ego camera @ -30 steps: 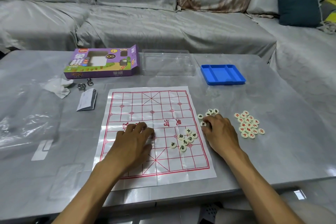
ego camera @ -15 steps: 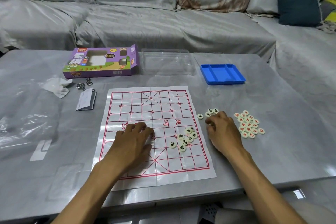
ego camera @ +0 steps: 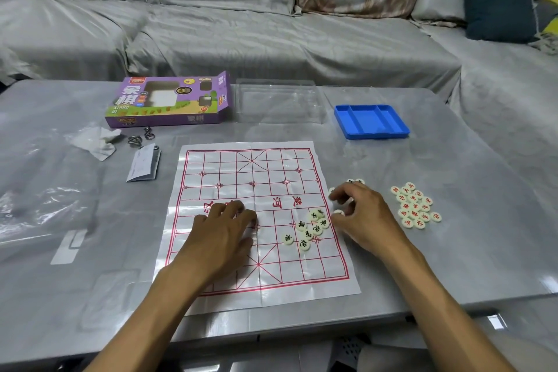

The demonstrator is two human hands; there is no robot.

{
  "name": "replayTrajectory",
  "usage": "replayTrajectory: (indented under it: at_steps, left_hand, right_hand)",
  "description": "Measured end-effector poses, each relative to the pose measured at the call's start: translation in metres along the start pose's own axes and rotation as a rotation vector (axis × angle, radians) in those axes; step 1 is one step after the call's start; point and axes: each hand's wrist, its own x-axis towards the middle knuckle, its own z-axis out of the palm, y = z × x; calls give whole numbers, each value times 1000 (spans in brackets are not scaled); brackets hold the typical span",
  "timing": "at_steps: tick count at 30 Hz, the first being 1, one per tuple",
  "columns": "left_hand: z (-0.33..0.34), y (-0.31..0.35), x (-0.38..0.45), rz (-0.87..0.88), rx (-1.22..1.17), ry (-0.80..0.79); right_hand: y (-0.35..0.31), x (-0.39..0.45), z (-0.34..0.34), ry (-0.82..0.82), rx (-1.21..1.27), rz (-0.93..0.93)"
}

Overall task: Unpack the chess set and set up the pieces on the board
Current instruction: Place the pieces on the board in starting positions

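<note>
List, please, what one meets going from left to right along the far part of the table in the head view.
Crumpled tissue → purple box → clear plastic lid → blue tray.

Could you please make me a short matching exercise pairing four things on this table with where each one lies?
Things:
1. red-marked pieces
2. black-marked pieces
3. blue tray
4. purple box

Places:
A. far left of the table, beyond the board
B. on the board's near right part
C. on the table, right of the right hand
D. far right of the table, beyond the board

Pairs: 1-C, 2-B, 3-D, 4-A
</note>
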Motion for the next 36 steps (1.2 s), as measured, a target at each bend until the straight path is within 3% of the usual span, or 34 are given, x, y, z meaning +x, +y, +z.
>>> replayTrajectory:
  at_steps: [4,9,14,18,22,26,29,36]
  left_hand:
    - [1,-1,0,3,-8,10]
    - [0,1,0,-1,1,9]
    - [0,1,-1,-2,4,14]
    - [2,0,-1,7,6,21]
    - [2,-2,-1,13,0,30]
    - [2,-1,0,9,-6,34]
    - [2,-1,-1,8,-12,39]
    - [2,-1,0,6,4,33]
  right_hand:
    - [-6,-11,4,-276,-5,-5]
    - [5,0,1,21,-32,-62]
    - [7,-3,25,-76,-138,-341]
    - [13,3,29,14,-153,-260]
    - [10,2,28,-19,-112,-243]
    - [19,7,11,169,-182,-58]
    - [31,10,8,121,-319,45]
    - [30,9,13,172,-272,127]
